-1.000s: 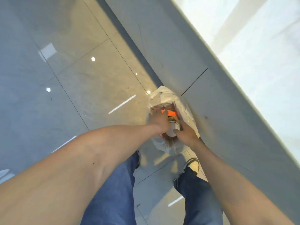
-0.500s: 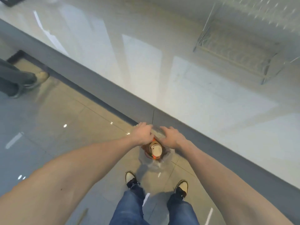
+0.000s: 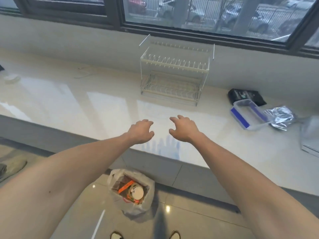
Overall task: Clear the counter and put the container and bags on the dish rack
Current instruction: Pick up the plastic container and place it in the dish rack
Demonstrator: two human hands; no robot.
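Note:
My left hand point(image 3: 140, 131) and my right hand point(image 3: 184, 129) hover side by side over the front of the pale counter point(image 3: 86, 104), fingers loosely curled, holding nothing. A two-tier white wire dish rack point(image 3: 174, 73) stands at the back, against the wall under the window. To the right lie a clear plastic container with blue clips point(image 3: 247, 114), a black bag point(image 3: 246, 96) behind it and a silver foil bag point(image 3: 280, 117) beside it. All three are well right of my right hand.
On the floor below the counter edge stands a plastic bag of rubbish point(image 3: 132, 190) with a cup and orange wrappers inside. Another person's shoe point(image 3: 12, 167) is at the far left. A white item point(image 3: 310, 135) lies at the counter's right edge.
Both hands have let go of the rubbish bag on the floor and risen above the counter. My view has lifted from the floor to the counter and window.

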